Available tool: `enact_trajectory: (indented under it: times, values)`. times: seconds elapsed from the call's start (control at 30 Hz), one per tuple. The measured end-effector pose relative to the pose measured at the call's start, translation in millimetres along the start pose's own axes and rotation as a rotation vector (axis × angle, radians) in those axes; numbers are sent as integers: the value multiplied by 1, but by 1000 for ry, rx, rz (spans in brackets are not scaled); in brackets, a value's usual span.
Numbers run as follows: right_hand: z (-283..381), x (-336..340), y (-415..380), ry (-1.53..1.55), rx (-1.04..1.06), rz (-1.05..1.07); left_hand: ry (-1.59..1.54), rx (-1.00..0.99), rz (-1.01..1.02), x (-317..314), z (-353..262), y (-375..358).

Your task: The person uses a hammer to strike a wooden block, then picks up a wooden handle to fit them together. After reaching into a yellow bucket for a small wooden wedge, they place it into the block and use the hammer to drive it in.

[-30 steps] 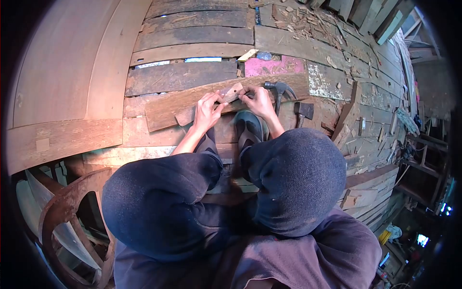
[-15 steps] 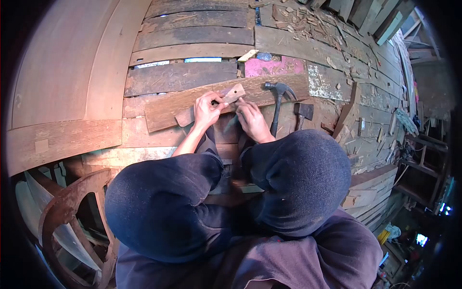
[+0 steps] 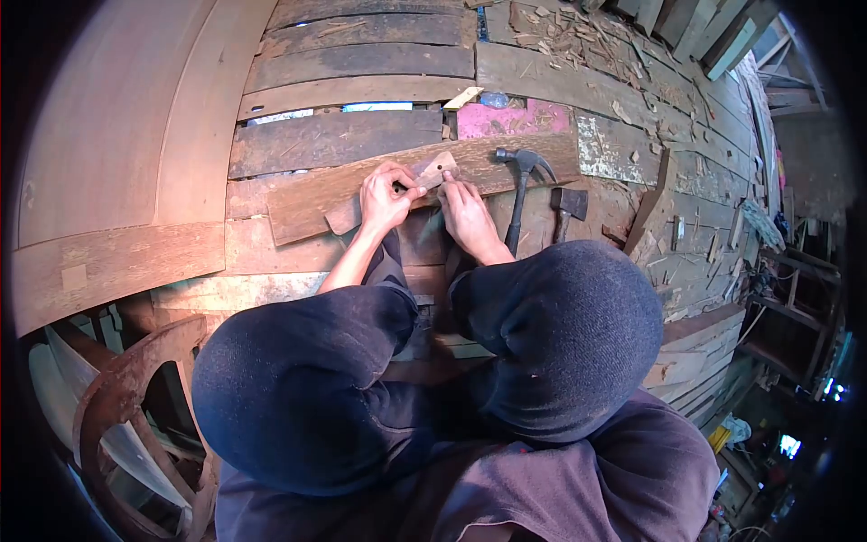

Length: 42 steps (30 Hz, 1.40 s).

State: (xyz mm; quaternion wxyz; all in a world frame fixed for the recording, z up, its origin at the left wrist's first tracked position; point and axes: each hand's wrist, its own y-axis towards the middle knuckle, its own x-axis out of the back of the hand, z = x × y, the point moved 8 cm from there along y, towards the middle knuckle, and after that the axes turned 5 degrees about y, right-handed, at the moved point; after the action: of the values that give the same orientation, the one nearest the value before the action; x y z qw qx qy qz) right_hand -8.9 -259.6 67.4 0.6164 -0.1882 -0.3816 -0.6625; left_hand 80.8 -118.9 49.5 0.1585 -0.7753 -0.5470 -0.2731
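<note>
A small wooden piece with a dark hole near its upper end (image 3: 433,172) lies slanted over a long brown board (image 3: 302,210). My left hand (image 3: 386,199) is closed on this piece, thumb and forefinger curled together on its middle. At the lower right of the hole, the bent fingers of my right hand (image 3: 468,217) press together at the piece's edge; whatever they pinch is too small to make out. A claw hammer (image 3: 521,185) rests on the board to the right of my right hand, its head on top. Beside it lies a dark block-headed hammer (image 3: 569,206).
Floor planks (image 3: 361,63) surround the board. A pink sheet (image 3: 515,120) lies beyond it, wood scraps (image 3: 569,41) at the upper right. Large wooden panels (image 3: 108,117) stand at the left, above a curved wooden frame (image 3: 113,388). My knees are close below my hands.
The view has shifted slightly. Both hands stay at the small wooden piece, and the fingers of my right hand have moved a little at its edge.
</note>
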Motion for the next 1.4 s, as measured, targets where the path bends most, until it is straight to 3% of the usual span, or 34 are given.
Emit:
enact_trajectory:
  times: [0.13, 0.47, 0.97, 1.4]
  values:
    - [-11, -2, 5, -14, -100, 113, -5, -89, -29, 3, -7, 1]
    - [-10, 12, 13, 180, -84, 16, 280, -430, 6, -7, -28, -24]
    - [-12, 24, 12, 98, -7, -197, 436, -424, 95, -16, -24, -26]
    - [-20, 16, 12, 63, -66, -224, 428, -455, -35, -20, -29, -30]
